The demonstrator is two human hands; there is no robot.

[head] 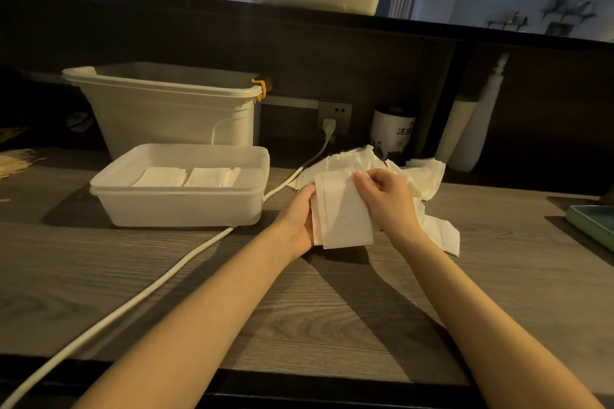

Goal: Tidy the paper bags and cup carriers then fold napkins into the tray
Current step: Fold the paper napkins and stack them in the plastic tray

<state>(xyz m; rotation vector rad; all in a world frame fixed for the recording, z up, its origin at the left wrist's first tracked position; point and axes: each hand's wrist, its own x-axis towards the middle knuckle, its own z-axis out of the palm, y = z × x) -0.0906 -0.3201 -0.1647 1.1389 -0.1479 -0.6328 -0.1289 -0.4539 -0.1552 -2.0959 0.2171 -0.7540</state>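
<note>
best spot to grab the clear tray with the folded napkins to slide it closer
Judging by its shape, take the clear tray by its protruding rim at the near right corner, coming in from the right where the hands already are. The lip gives a ready grip, and that side avoids the white cable along its front left.

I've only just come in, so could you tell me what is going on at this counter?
A person is folding a white napkin, held between the left hand and right hand above the wooden counter. More loose napkins lie heaped behind. The plastic tray to the left already holds a few folded napkins.
</note>
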